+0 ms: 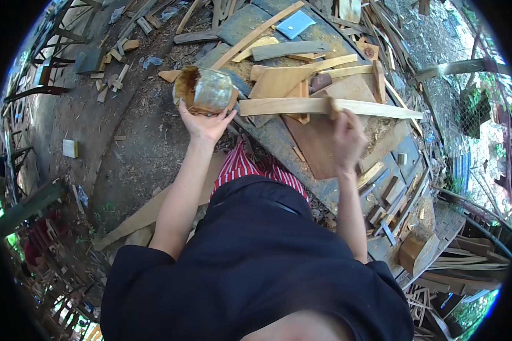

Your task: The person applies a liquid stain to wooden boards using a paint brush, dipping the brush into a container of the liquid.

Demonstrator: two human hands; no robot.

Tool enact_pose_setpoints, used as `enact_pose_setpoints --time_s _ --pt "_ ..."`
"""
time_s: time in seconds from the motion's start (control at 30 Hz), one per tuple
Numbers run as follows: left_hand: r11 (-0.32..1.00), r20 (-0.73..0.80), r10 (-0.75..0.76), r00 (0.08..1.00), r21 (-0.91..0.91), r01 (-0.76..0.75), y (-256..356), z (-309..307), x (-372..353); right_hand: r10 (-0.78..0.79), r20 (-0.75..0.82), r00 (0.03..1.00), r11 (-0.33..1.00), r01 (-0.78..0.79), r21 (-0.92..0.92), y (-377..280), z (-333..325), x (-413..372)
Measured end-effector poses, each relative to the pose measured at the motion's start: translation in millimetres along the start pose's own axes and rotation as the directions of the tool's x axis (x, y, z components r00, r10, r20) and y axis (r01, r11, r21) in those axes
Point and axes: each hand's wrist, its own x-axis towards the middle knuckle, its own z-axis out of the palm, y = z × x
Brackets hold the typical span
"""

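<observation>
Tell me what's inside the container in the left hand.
Brownish-yellow staining or residue shows inside the open end of the container; its wall hides the rest, so any liquid can't be confirmed.

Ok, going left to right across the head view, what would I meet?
Pale block → cloudy container on the left hand → light-blue panel → blurred right hand → small cylinder → wire mesh. The curved slat overlaps several, so it's left out.
</observation>
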Motion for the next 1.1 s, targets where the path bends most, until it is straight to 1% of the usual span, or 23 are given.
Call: enact_pose_setpoints --time_s 0.07,0.1,0.2,0.23,0.27,0.33,0.37,0.4,0.43,0.47,0.5,0.53,0.6,0.63,0.7,0.73,0.8,0.87,0.9,0.93,0.97,1.03,1.1 --pt "1.000 -0.005 -0.004 1.000 -0.010 0.004 -2.9 -9.1 1.5 -0.083 0.146 0.986 0.992 0.068 0.107 -23.5 18.2 -13.9" --pt "1.000 0.002 0.003 1.000 -0.012 -0.003 -4.7 -9.2 -3.1 -0.191 0.164 0.968 0.968 0.158 0.195 -37.0 29.8 -19.3" --pt "1.000 -0.034 0.031 0.999 -0.005 -0.031 -14.1 -1.5 -20.7 -0.228 0.182 0.956 0.855 0.108 0.507 -68.9 62.7 -39.6" --pt "0.999 -0.021 0.050 0.999 0.017 -0.049 -16.0 -2.8 -23.7 -0.213 0.169 0.962 0.860 0.103 0.501 -65.6 60.5 -37.4" --pt "0.999 -0.013 0.045 0.999 0.027 -0.045 -19.9 -4.0 -26.3 -0.134 0.211 0.968 0.866 0.011 0.500 -62.9 58.7 -33.3" --pt "0.990 0.006 0.120 0.993 0.070 -0.120 -27.6 -5.3 -32.1 0.009 0.261 0.965 0.864 -0.139 0.485 -41.6 51.5 -19.8" --pt "0.992 -0.036 0.122 0.992 0.040 -0.120 -32.0 -4.2 -35.3 0.019 0.186 0.982 0.835 -0.118 0.538 -22.5 40.8 -11.8" --pt "0.992 -0.037 0.124 0.992 0.039 -0.122 -35.6 -5.9 -35.9 0.083 0.230 0.970 0.918 -0.164 0.361 4.5 27.8 -3.8" --pt "0.993 -0.032 0.111 0.993 0.042 -0.110 -39.4 -9.1 -35.7 0.180 0.218 0.959 0.875 -0.257 0.411 26.9 10.7 4.3" --pt "0.994 -0.027 0.099 0.995 0.044 -0.098 -43.4 -11.9 -35.7 0.240 0.160 0.958 0.861 -0.286 0.421 63.8 2.3 12.1" --pt "0.994 -0.029 0.102 0.994 0.040 -0.100 -48.2 -14.0 -36.5 0.214 0.067 0.975 0.920 -0.224 0.321 99.5 -11.9 22.9" --pt "0.996 -0.037 0.088 0.995 0.025 -0.087 -53.3 -15.4 -37.5 0.280 0.011 0.960 0.916 -0.271 0.295 115.9 -33.7 33.3" --pt "0.997 -0.038 0.072 0.997 0.013 -0.072 -62.0 -14.6 -39.4 0.281 -0.126 0.951 0.939 -0.244 0.243 166.5 -60.0 51.6" --pt "0.997 -0.026 0.083 0.996 -0.003 -0.083 -65.6 -14.6 -41.0 0.280 -0.132 0.951 0.939 -0.243 0.245 176.3 -69.9 55.8" --pt "0.995 -0.006 0.095 0.995 -0.021 -0.095 -71.4 -12.4 -44.7 0.186 -0.272 0.944 0.981 -0.164 0.101 184.1 -85.9 66.4" --pt "0.993 -0.011 0.116 0.993 -0.015 -0.116 -73.5 -10.6 -47.8 0.184 -0.277 0.943 0.982 -0.161 0.102 181.7 -87.1 69.0" --pt "0.991 -0.012 0.130 0.991 -0.004 -0.130 -76.2 -10.4 -54.0 -0.043 -0.188 0.981 0.996 0.026 -0.089 166.6 -77.2 62.4" --pt "0.990 -0.005 0.141 0.990 -0.007 -0.141 -79.2 -8.9 -57.4 -0.089 -0.097 0.991 0.996 0.086 -0.028 145.3 -56.9 47.4" --pt "0.984 -0.055 0.175 0.983 -0.003 -0.176 -83.9 -2.7 -62.3 -0.057 -0.059 0.997 0.993 0.063 0.099 131.2 -46.8 40.3" --pt "0.984 -0.053 0.177 0.983 0.011 -0.176 -86.8 -1.6 -65.2 -0.034 -0.021 0.999 0.973 0.038 0.228 122.7 -41.0 37.5" --pt "0.980 -0.040 0.196 0.980 0.025 -0.195 -89.2 -0.4 -68.6 -0.027 -0.031 0.999 0.972 0.033 0.234 125.6 -39.4 38.8" --pt "0.974 -0.033 0.222 0.974 0.044 -0.221 -94.2 0.9 -74.8 0.106 0.050 0.993 0.894 -0.117 0.432 136.2 -35.7 45.2" --pt "0.975 -0.049 0.222 0.974 0.023 -0.222 -96.5 1.4 -80.0 0.272 0.084 0.959 0.856 -0.281 0.434 174.7 -49.2 64.2"
